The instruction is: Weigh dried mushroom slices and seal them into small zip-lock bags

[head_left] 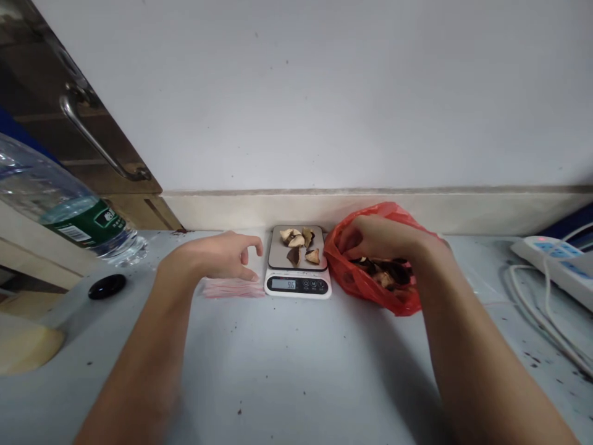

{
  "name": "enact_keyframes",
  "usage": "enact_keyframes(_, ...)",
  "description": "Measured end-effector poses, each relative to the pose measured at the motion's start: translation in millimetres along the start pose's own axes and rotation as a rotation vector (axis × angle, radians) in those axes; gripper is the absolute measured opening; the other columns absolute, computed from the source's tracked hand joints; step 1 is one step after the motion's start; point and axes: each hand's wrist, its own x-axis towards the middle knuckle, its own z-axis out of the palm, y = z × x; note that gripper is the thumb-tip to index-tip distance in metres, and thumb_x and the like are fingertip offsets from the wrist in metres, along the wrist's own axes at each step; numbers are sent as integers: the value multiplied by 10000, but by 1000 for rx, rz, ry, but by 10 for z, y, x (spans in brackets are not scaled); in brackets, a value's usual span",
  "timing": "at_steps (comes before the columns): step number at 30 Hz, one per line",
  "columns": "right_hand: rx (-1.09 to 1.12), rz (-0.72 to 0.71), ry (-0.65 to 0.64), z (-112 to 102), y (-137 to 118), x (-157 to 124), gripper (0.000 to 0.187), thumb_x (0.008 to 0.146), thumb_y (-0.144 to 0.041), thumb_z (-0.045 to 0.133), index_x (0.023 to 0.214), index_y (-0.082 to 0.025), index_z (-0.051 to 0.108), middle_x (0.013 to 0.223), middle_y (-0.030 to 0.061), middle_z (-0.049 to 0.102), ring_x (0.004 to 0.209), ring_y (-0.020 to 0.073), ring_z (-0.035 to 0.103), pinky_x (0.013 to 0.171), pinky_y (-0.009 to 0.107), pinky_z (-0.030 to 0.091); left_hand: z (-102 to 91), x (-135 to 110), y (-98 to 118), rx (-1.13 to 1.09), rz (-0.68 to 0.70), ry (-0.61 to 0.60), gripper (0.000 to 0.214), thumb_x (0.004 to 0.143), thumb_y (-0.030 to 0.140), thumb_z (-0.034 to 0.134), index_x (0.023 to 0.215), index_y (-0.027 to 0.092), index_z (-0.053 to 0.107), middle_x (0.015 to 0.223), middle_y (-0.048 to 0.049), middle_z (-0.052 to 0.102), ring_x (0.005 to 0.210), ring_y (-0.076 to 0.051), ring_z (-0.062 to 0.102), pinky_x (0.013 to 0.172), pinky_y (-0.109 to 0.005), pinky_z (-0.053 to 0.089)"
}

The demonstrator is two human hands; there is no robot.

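On the pale blue-grey tabletop (296, 371), a small kitchen scale (278, 292) is sitting near the wall (324, 105), its display (283, 284) reading 9.6. Several dried pieces (296, 241), some cream and some dark brown, are lying spread out on its metal pan (278, 256). Just right of the scale, a red plastic bag (345, 281) is standing with its mouth open, and more dark dried chunks (386, 276) are showing inside. The right hand (368, 238) is reaching into this bag from above; its fingertips are being hidden, so I cannot tell whether they are gripping anything. On the other side of the scale, the left hand (225, 254) is hovering with nothing in its grasp, thumb and curled fingers standing apart and pointing toward the pan. Below it in the view, clear plastic sachets (231, 289) with reddish edges are lying in a stack beside the scale. Farther left, a black round object (107, 287) is resting near a clear bottle (78, 216) that is bearing a green label. Toward the right edge, a white power strip (560, 262) is lying beside a looping white cable (532, 312).
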Motion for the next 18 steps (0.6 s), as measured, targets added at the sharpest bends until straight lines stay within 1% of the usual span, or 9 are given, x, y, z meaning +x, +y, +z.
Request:
enact_keyframes(3, 41, 38, 31, -84, 26, -77, 171, 736, -144, 603, 741, -215, 760, 649, -8, 682, 631, 167, 620, 575, 270, 447, -7, -7, -13, -14, -9, -4, 620, 757, 524, 634, 1334, 305, 572, 1273, -71, 697, 1028, -275, 698, 788, -343, 514)
enact_keyframes(7, 126, -59, 148, -229, 153, -221, 198, 763, -230, 607, 825, -201, 792, 784, 24, 762, 729, 208, 659, 635, 298, 477, -16, -18, -25, -24, 6, 8, 631, 753, 543, 638, 1332, 300, 580, 1250, -72, 703, 1019, -272, 699, 775, -326, 511)
enact_keyframes(11, 201, -76, 269, -278, 215, -287, 157, 758, -276, 639, 811, -224, 778, 815, 30, 783, 763, 237, 680, 672, 317, 499, -21, -20, -10, -19, 12, 9, 623, 766, 556, 625, 1331, 297, 580, 1222, -70, 708, 991, -260, 703, 753, -312, 503)
enact_keyframes(13, 191, -48, 263, -277, 207, -288, 129, 753, -265, 645, 772, -230, 768, 765, 25, 766, 737, 233, 672, 647, 316, 490, -24, -23, -2, -16, 13, 10, 624, 769, 559, 617, 1333, 296, 580, 1213, -69, 712, 990, -263, 703, 756, -315, 502)
enact_keyframes(16, 102, 20, 171, -271, 183, -276, 104, 724, -236, 651, 681, -233, 745, 664, 7, 717, 681, 219, 651, 586, 309, 454, -24, -27, -3, -29, 11, 8, 645, 767, 576, 602, 1349, 300, 572, 1223, -69, 713, 990, -269, 705, 762, -325, 505)
enact_keyframes(18, 80, 27, 113, -263, 178, -259, 109, 720, -261, 657, 667, -230, 747, 643, 1, 705, 674, 216, 653, 575, 305, 452, -19, -24, -10, -43, 8, 8, 658, 763, 594, 595, 1353, 304, 569, 1234, -68, 710, 994, -272, 704, 767, -331, 508)
